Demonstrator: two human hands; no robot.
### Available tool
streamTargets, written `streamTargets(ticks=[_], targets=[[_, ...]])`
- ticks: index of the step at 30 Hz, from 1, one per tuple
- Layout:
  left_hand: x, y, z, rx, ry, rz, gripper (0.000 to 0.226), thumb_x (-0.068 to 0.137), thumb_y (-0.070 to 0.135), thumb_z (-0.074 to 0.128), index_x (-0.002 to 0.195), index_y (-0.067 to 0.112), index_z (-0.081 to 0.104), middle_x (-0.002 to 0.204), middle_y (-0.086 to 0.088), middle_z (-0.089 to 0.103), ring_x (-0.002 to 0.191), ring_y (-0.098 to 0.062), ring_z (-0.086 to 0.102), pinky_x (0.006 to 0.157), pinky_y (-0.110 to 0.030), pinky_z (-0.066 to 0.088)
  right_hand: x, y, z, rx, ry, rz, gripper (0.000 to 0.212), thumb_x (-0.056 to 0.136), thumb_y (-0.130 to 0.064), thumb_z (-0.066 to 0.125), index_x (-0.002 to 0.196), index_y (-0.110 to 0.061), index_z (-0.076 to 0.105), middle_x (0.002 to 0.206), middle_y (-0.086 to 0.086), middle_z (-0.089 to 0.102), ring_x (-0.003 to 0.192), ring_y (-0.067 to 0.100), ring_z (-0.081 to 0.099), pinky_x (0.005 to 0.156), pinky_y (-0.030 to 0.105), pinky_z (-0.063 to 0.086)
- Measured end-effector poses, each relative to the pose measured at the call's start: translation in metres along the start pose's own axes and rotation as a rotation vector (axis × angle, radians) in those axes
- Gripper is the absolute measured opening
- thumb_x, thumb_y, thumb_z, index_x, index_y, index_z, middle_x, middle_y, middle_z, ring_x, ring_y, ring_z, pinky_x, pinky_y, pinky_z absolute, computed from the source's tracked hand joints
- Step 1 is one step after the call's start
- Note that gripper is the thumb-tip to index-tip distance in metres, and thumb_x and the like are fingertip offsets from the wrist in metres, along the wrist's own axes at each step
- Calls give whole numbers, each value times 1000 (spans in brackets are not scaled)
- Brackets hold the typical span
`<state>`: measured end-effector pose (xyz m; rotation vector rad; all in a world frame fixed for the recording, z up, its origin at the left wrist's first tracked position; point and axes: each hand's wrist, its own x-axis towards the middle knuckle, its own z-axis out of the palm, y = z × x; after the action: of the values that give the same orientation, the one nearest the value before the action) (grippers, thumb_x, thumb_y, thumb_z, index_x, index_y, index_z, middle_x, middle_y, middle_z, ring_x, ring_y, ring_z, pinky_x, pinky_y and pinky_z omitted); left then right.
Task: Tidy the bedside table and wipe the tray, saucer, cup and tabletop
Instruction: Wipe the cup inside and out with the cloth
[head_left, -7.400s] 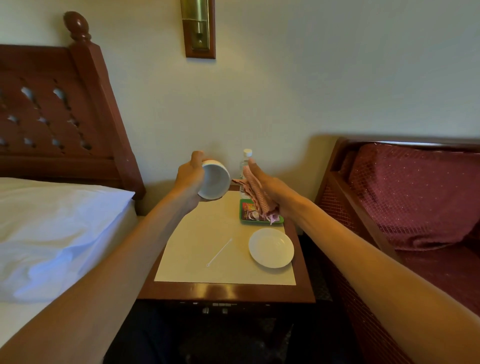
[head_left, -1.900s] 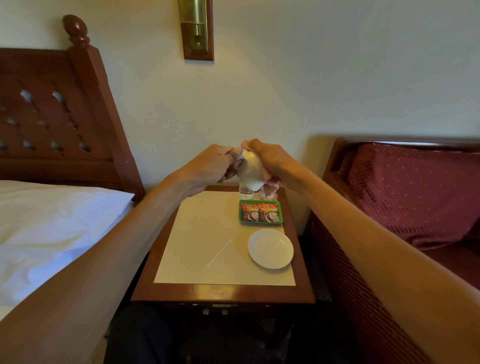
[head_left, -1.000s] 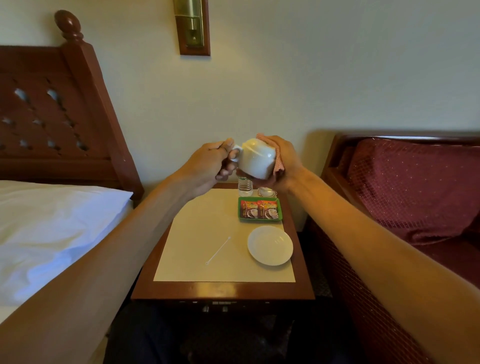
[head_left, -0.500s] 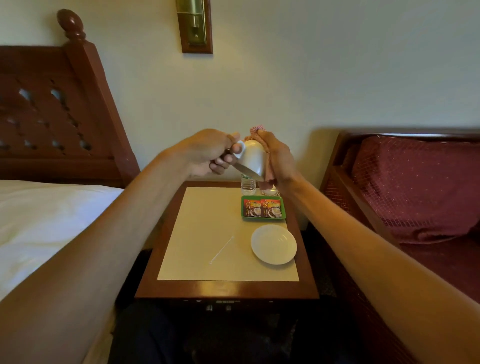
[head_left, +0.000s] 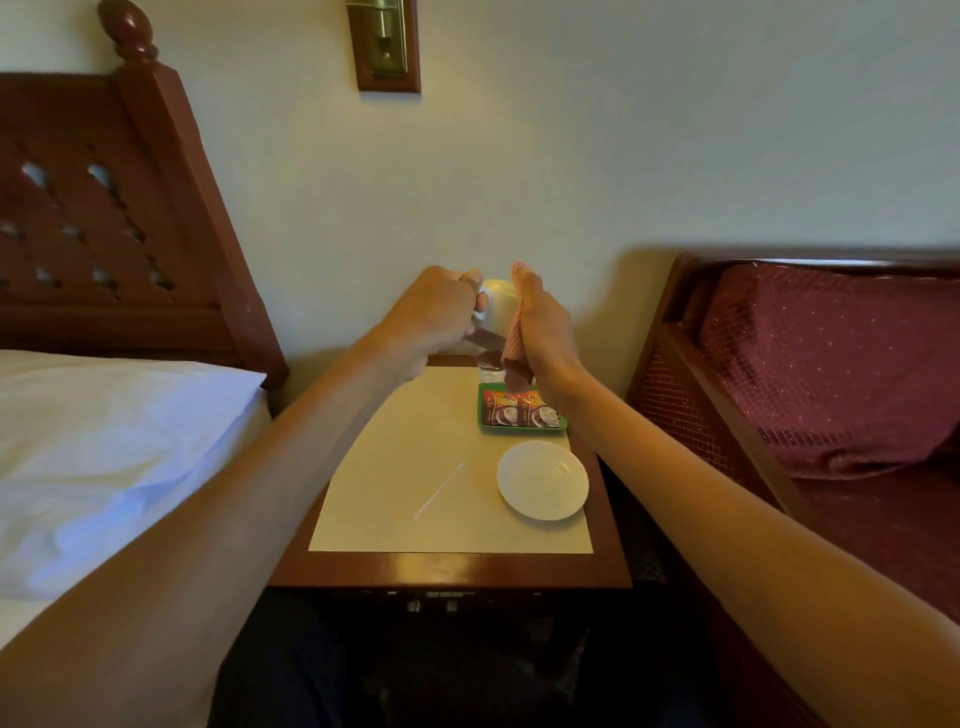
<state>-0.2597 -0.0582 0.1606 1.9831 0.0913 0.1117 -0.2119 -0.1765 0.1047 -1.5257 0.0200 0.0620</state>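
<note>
My left hand (head_left: 434, 306) grips the handle of a white cup (head_left: 500, 307), held in the air above the back of the bedside table (head_left: 452, 569). My right hand (head_left: 545, 327) presses a pink checked cloth (head_left: 514, 345) flat against the cup's right side; the cloth's end hangs down over the tray. The green tray (head_left: 521, 427) with two sachets sits at the back right of the tabletop. A white saucer (head_left: 542, 479) lies in front of it.
A thin white stirrer (head_left: 438, 491) lies on the cream mat (head_left: 395, 467). A water bottle (head_left: 490, 370) stands behind the tray, mostly hidden. A bed with white pillow (head_left: 104, 447) is left, a red cushioned chair (head_left: 831, 374) right.
The cup has turned in my left hand from tilted mouth-down to more upright. My right hand with the cloth has slid along the cup's side, and the cloth now hangs lower.
</note>
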Motion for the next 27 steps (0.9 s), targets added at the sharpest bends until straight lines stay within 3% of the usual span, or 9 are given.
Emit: streamTargets(ticks=[3,5,8,11,14,17,20,24,27], targets=[[4,11,-11,92,-84,-97,35,102,25,42,72,14,56,55,0,45,40,-10,33,39,-19,24,1,4,-12,171,-393,225,66,95,-61,44,121,-2,62,103,29,67,75,37,67,67,47,60],[4,12,-12,-2,-156,-189,32,101,31,50,76,12,59,49,2,45,35,-7,29,36,-17,21,1,10,-16,238,-482,277,59,97,-59,43,115,-7,65,98,23,67,76,35,64,75,51,59],[8,7,-10,-75,-138,-219,31,94,30,67,76,5,63,50,-3,51,36,-8,33,35,-17,25,0,24,-22,283,-495,347,57,94,-59,48,109,-7,66,104,27,59,83,40,61,74,51,57],[9,0,-7,-35,-75,-88,23,88,21,75,79,4,61,61,-12,58,41,-12,42,37,-19,33,-2,34,-26,218,-521,400,57,87,-59,55,109,-7,67,114,28,54,104,45,53,89,57,51],[6,-8,-3,132,-115,166,15,94,25,66,93,10,64,65,-8,64,44,-11,49,43,-19,40,1,37,-34,137,-546,453,57,86,-59,56,105,-8,71,112,26,62,104,48,55,109,57,34],[6,-11,-3,306,-251,290,26,100,37,56,91,20,73,66,2,60,50,-6,51,52,-17,42,2,32,-45,107,-581,482,62,85,-59,57,114,-6,65,114,27,60,88,48,64,88,48,51],[11,-14,-3,348,-339,365,25,92,47,64,96,25,74,66,11,59,56,-4,52,57,-15,40,3,30,-57,168,-670,492,60,95,-59,44,111,-4,63,103,30,67,75,43,68,62,37,59],[23,-28,11,397,-266,532,30,88,47,68,95,18,73,69,1,60,59,-7,48,59,-23,39,8,40,-67,202,-746,440,57,95,-59,49,124,-10,52,133,42,46,103,48,55,77,50,55],[33,-36,23,450,-272,616,24,95,38,63,88,15,67,68,-2,55,60,-9,42,60,-30,37,12,50,-81,189,-657,393,53,93,-56,55,122,-12,54,123,38,53,104,50,56,85,58,46]])
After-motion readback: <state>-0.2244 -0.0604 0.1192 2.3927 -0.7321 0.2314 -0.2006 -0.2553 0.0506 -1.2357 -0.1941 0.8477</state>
